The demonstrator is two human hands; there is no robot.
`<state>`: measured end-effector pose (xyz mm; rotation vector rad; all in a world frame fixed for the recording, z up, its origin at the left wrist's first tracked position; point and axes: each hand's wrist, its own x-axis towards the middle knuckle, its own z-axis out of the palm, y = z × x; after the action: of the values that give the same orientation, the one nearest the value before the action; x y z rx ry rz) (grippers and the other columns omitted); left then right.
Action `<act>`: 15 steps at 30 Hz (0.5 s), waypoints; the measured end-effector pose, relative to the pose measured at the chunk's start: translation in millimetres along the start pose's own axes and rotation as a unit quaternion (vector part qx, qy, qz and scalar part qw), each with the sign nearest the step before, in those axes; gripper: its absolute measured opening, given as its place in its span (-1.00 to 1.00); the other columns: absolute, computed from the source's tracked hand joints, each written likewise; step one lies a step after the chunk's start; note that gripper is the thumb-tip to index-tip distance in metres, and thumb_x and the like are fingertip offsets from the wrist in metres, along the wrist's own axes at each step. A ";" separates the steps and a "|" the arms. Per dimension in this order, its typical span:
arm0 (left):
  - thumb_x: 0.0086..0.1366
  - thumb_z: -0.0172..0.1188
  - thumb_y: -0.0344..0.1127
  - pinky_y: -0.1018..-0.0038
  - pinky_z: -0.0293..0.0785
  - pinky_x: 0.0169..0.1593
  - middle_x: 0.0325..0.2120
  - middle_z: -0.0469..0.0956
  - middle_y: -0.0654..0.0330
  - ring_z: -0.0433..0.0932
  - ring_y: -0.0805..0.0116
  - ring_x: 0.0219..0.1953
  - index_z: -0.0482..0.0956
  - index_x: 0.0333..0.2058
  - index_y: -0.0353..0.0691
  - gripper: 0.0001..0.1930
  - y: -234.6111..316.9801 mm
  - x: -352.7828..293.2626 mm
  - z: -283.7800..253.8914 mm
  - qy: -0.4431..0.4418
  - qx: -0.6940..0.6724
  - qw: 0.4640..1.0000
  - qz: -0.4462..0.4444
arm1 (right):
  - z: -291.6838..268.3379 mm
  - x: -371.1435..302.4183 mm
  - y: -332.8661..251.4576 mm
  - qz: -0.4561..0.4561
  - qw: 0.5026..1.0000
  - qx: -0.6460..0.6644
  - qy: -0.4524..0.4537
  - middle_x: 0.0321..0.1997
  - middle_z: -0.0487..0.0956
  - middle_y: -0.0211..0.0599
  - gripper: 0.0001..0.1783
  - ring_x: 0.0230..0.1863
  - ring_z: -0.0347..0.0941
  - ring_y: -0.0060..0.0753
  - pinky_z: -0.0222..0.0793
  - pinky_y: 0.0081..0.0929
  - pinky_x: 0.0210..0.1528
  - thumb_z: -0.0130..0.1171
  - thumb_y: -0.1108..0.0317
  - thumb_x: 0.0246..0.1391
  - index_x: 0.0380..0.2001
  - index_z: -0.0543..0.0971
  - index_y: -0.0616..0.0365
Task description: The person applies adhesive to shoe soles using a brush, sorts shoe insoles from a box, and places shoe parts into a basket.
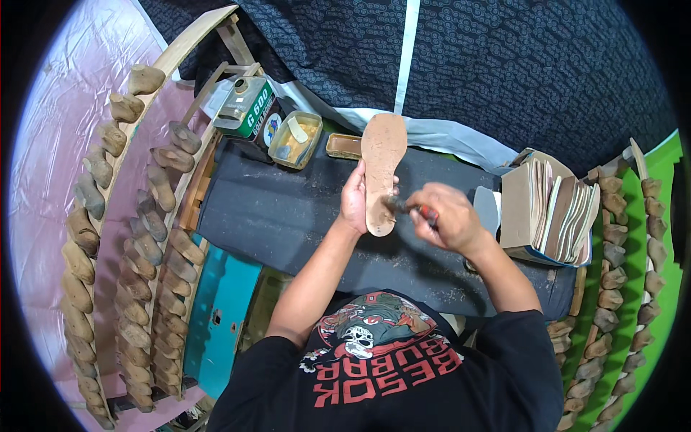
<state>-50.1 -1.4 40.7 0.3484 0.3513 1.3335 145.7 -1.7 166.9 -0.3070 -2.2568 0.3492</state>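
A tan shoe insole (385,155) stands out over the middle of the counter (288,216), its wide end pointing far and its narrow heel end near. The left hand (353,199) has its fingers closed on the insole's edges, with the thumb at the left. The right hand (448,216) curls its fingers around a red-handled tool (426,213), whose dark end meets the heel area (too blurred to tell whether it is a brush).

At the far left of the counter, a green-and-white metal tin (248,108) stands beside a squarish plastic tub (284,156) holding yellowish stuff and a pale spatula (297,129). To their right lies a small brown oblong tray (344,155), partly behind the insole and closing off the space just beyond the left hand.

On the right, an open cardboard box (524,201) packed with upright sole-shaped pieces (558,209) crowds the right forearm, a grey sheet (487,207) just left of it. Wooden shoe lasts (150,209) line curved racks at the left, and more lasts (612,255) hang in rows at the right. A dark patterned cloth (504,72) bounds the far side; a teal panel (219,302) stands near left.
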 end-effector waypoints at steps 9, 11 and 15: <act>0.53 -0.19 0.16 0.28 0.62 -0.17 -0.28 0.65 0.03 0.63 0.15 -0.31 0.54 0.07 -0.16 -0.45 4.1 2.5 -7.8 0.001 -0.016 1.000 -0.011 | 0.3 -1.6 -2.9 0.011 1.000 0.007 -0.013 -0.47 0.51 -0.21 -0.74 -0.47 0.51 -0.09 0.47 -0.23 -0.37 0.27 0.58 -0.06 -0.24 0.50 0.25; 0.52 -0.18 0.18 0.27 0.62 -0.16 -0.29 0.65 0.03 0.64 0.15 -0.31 0.55 0.06 -0.16 -0.44 -0.3 4.9 -3.1 0.032 -0.014 0.999 0.006 | 0.8 0.5 4.7 0.020 1.000 -0.012 0.021 -0.53 0.46 -0.26 -0.72 -0.53 0.46 -0.15 0.42 -0.22 -0.44 0.29 0.57 -0.08 -0.24 0.50 0.25; 0.52 -0.18 0.18 0.28 0.62 -0.16 -0.29 0.65 0.02 0.63 0.15 -0.31 0.54 0.07 -0.17 -0.44 0.0 6.2 -9.0 0.011 -0.020 1.000 -0.009 | 5.2 -1.8 -8.1 -0.012 0.999 0.020 -0.022 -0.52 0.47 -0.26 -0.72 -0.52 0.48 -0.14 0.43 -0.23 -0.42 0.29 0.58 -0.09 -0.26 0.49 0.23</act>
<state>-52.8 5.1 32.4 0.2965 0.3451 1.3252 142.0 -10.6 165.2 -0.2534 -2.2915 0.3920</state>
